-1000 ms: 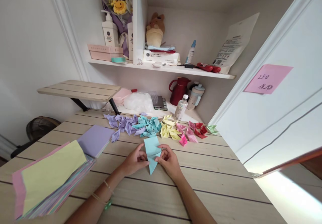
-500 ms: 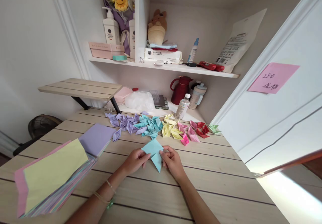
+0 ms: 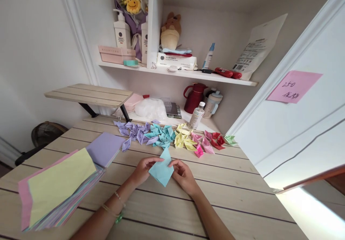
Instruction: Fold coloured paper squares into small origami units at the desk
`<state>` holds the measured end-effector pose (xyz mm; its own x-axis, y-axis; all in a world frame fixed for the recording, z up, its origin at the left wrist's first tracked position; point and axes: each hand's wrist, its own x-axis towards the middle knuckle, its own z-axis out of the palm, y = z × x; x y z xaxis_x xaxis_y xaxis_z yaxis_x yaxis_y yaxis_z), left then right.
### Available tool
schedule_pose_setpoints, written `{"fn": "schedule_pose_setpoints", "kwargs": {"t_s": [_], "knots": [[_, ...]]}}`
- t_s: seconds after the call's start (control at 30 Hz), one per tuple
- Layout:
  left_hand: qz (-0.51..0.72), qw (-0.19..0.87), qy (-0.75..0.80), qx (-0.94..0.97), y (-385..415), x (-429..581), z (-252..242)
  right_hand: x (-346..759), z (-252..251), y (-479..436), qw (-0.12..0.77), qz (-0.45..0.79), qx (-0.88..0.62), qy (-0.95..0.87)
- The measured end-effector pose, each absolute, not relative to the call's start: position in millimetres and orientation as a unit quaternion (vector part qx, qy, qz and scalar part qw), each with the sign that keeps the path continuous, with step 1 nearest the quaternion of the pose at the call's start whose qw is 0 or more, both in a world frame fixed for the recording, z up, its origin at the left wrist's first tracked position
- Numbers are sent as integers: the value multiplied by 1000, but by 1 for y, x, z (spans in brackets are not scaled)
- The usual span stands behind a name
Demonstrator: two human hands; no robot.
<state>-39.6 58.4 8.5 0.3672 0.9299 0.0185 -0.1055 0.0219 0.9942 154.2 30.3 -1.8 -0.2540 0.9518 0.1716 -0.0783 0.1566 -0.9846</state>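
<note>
1. Turned since the earlier frame: blue paper (image 3: pixel 161 171), its narrow tip now pointing away from me.
2. I have the left hand (image 3: pixel 145 169) and right hand (image 3: pixel 183 176) pinching its opposite edges.
3. It's over the table (image 3: pixel 231 182), near the turquoise folded pieces (image 3: pixel 163 133) (purple ones (image 3: pixel 140 135) sit left of those).

Left forearm (image 3: pixel 94 220): bare, with two slim bands worn above the wrist. Upper band (image 3: pixel 119 198), nearer the left hand (image 3: pixel 142 171): thin, pale, beaded-looking. Lower band (image 3: pixel 109 211), nearer the elbow: thin, pale beige. Green charm (image 3: pixel 119 218) at the forearm's inner edge, by the end of the lower band; its exact shape is too small to read. Right forearm (image 3: pixel 211 213): bare along its visible length. Right hand (image 3: pixel 184 176): bare, slim-fingered. Left hand likewise bare.
</note>
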Motion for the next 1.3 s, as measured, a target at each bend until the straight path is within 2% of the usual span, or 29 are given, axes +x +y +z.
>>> {"fn": "schedule_pose_setpoints", "kwargs": {"t_s": [0.17, 0.43, 0.7, 1.07, 1.3], "knots": [[439, 609, 374, 544, 58, -37, 8, 153, -3, 31, 476, 487, -407, -609], [382, 596, 380, 595, 58, -39, 7, 155, -5, 34, 527, 409, -464, -582], [430, 583, 405, 558, 58, -33, 1, 150, -4, 35, 553, 509, -439, -492], [408, 595, 414, 555, 56, -31, 9, 155, -7, 36, 525, 477, -472, -523], [397, 625, 388, 549, 58, -29, 7, 157, -6, 35, 512, 484, -438, -559]]}}
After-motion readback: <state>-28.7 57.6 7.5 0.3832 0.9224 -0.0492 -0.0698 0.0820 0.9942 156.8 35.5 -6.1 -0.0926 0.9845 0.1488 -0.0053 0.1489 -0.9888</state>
